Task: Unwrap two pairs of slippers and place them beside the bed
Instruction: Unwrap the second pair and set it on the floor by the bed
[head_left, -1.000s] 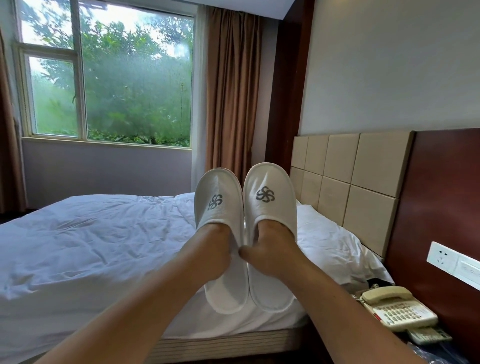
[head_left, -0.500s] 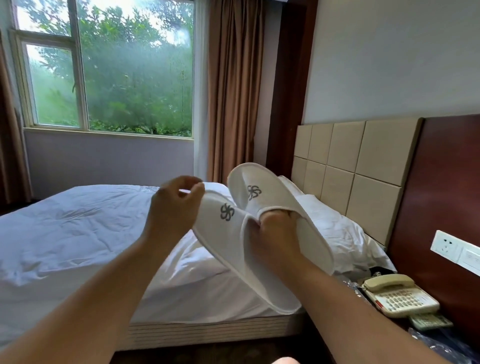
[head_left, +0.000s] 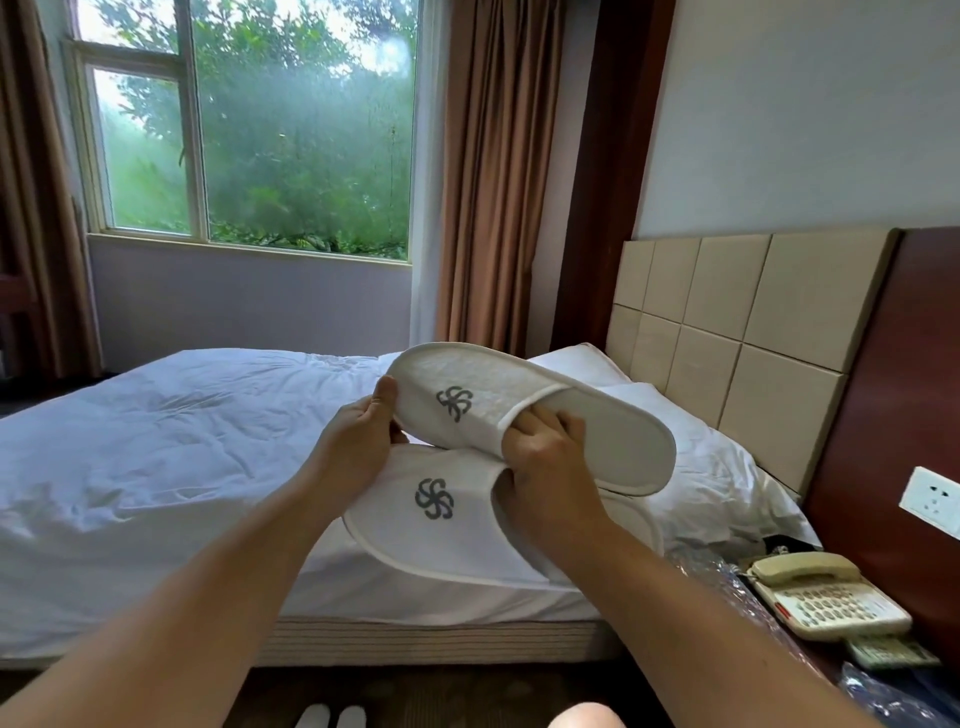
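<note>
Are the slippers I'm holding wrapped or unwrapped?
Unwrapped: the upper slipper and lower slipper show bare white cloth; clear plastic lies by the telephone.

In the middle of the frame two hands hold two white slippers in front of the bed (head_left: 156, 441); the top slipper (head_left: 524, 405) lies across the bottom slipper (head_left: 431, 525) and touches it; each has a grey swirl on its toe part; the left hand (head_left: 358, 441) pinches the toe end of the top slipper, thumb on top; the right hand (head_left: 545, 467) has its fingers tucked into the top slipper's opening. At the lower right a cream phone (head_left: 826, 603) sits beside crinkly clear plastic (head_left: 727, 577); a white socket (head_left: 932, 501) is at the right edge; a window (head_left: 291, 130) full of green trees fills the upper left; two white slipper tips (head_left: 330, 717) peek in at the bottom edge.
</note>
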